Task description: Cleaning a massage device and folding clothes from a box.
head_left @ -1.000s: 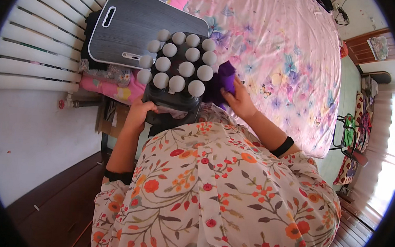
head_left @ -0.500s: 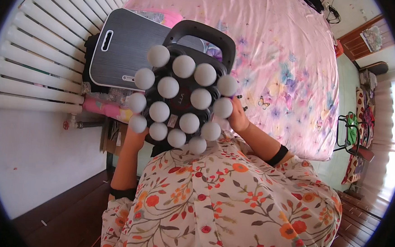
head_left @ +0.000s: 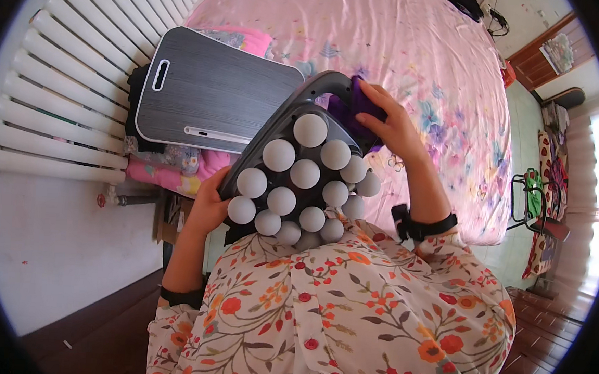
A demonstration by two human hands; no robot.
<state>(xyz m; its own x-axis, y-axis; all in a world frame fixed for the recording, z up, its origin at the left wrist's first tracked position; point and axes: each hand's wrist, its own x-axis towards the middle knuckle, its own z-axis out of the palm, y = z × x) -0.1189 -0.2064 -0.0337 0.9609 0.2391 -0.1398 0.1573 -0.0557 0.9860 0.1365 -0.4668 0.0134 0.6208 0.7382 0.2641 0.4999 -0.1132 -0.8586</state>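
Moved farther, the right hand point(head_left: 397, 123) grasps purple cloth point(head_left: 367, 105) against a black, grey-balled plastic device point(head_left: 305, 174) the gripping left hand point(head_left: 208, 203) should steady.

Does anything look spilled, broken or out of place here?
One small thing: what looks like a white scrap on the dark brown floor, standing out against it. The ball-studded device is held tilted, but I see no spill or damage.
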